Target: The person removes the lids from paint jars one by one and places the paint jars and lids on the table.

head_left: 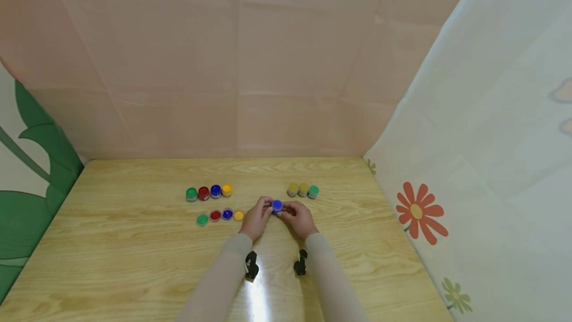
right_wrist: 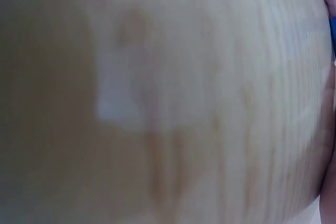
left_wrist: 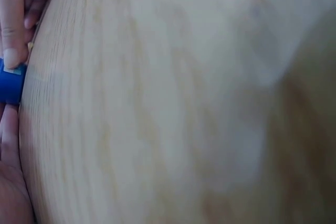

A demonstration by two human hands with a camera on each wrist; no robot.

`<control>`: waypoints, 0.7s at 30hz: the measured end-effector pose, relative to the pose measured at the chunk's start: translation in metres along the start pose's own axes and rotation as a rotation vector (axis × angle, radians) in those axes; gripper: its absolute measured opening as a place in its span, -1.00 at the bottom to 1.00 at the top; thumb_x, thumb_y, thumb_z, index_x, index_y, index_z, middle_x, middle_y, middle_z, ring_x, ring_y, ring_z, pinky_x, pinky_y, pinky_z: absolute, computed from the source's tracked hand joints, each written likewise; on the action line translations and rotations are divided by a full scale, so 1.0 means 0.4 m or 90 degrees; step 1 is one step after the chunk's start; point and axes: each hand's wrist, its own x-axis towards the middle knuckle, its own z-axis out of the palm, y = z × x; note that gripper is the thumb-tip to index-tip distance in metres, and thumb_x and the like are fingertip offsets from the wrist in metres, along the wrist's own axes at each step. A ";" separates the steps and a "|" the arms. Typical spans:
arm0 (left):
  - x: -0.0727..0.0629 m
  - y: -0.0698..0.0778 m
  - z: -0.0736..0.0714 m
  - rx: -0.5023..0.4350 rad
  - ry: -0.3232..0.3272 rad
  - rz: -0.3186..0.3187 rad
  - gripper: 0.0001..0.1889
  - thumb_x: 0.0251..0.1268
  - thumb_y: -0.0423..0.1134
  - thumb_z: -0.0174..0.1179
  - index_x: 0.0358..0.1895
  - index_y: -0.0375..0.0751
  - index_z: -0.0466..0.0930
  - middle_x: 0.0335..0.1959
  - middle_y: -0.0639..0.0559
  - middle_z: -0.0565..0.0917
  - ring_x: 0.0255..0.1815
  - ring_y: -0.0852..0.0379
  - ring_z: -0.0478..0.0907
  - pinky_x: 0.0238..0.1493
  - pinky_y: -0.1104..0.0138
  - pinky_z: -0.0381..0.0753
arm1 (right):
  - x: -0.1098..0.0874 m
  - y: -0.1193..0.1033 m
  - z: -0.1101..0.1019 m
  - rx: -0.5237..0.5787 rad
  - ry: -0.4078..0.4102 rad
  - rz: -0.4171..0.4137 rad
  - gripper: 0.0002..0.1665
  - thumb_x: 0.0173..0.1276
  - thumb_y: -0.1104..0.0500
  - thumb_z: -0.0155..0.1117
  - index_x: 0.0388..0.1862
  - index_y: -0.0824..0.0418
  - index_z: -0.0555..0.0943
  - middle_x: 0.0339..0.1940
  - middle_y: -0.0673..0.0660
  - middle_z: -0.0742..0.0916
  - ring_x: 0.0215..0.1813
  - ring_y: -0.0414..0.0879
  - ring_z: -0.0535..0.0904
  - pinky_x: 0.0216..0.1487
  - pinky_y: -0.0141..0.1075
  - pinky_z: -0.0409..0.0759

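A small blue-lidded paint jar is held between both hands above the middle of the table. My left hand pinches it from the left side with thumb and fingers. From the right, my right hand grips it with thumb and fingertips. In the left wrist view the blue jar shows at the left edge with fingertips against it. Only a sliver of blue jar appears at the right edge of the right wrist view.
Left of the hands stands a row of small jars, green, red, blue and yellow. Nearer lie matching round lids, including a green lid. Back right are several jars, one green-topped. Fabric walls border the table.
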 end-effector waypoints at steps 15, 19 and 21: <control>-0.004 0.008 -0.005 0.008 -0.013 -0.006 -0.68 0.57 -0.33 0.09 0.30 -0.21 0.50 0.22 -0.17 0.64 0.25 -0.15 0.58 0.27 0.02 0.55 | -0.002 0.007 0.000 -0.002 -0.007 -0.003 -0.70 0.35 0.21 0.45 0.05 0.22 0.74 -0.17 0.08 0.72 -0.17 -0.13 0.59 -0.11 -0.29 0.60; -0.002 0.004 -0.002 -0.018 0.000 0.001 -0.71 0.54 -0.36 0.12 0.23 -0.24 0.48 0.17 -0.20 0.66 0.22 -0.15 0.60 0.25 0.07 0.58 | 0.001 0.010 0.002 0.006 -0.006 -0.007 -0.70 0.36 0.20 0.45 0.04 0.24 0.74 -0.17 0.08 0.72 -0.17 -0.14 0.61 -0.10 -0.30 0.61; -0.001 0.003 -0.001 -0.020 0.003 0.005 -0.72 0.54 -0.37 0.12 0.22 -0.26 0.47 0.15 -0.22 0.66 0.21 -0.16 0.61 0.24 0.08 0.58 | 0.001 0.011 0.002 0.009 -0.007 -0.010 -0.70 0.36 0.20 0.45 0.04 0.25 0.74 -0.17 0.09 0.72 -0.17 -0.14 0.62 -0.10 -0.30 0.61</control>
